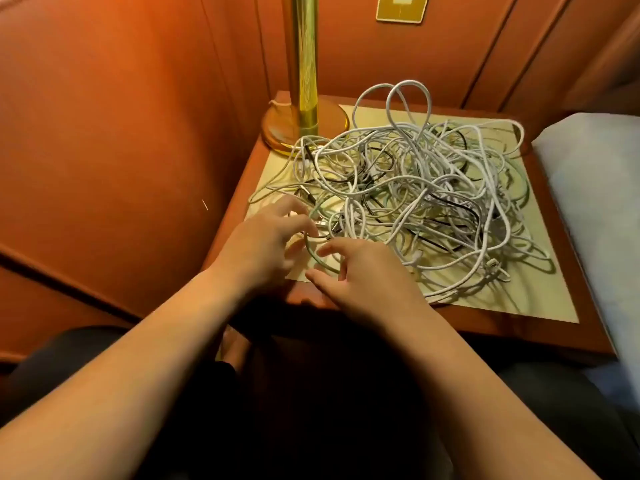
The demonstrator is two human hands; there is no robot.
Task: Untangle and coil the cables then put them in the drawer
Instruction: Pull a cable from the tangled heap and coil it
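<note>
Here, in the head view, no drawer or other container shows; the cables (412, 199) lie loose in one big tangled heap on the bench (519, 306), filling most of its middle and right part. Most strands are white, a few are black, and some are pale green. Tall white loops stand up at the far side of the heap, and single strands trail off toward the near right edge.

The left hand (263, 244) is at the near left edge of the heap, its fingers (294, 206) spread open and curled over the outer strands, touching them but closed on none. The right hand (367, 275) is just beside it, nearer the person, also open, with its fingers (329, 251) over a green cable loop (313, 256) that curves between the two hands. Whether either hand pinches that loop cannot be told through the blur.

At the far left corner stands a brass lamp (304, 81), its round base touching the heap's far left strands. A gold wall plate (401, 8) sits high on the far wall.

The bench has a pale yellow top framed in reddish wood. Orange-brown panelled walls close it in on the left and far sides, and a bed (595, 188) with pale bedding lies against its right side.
</note>
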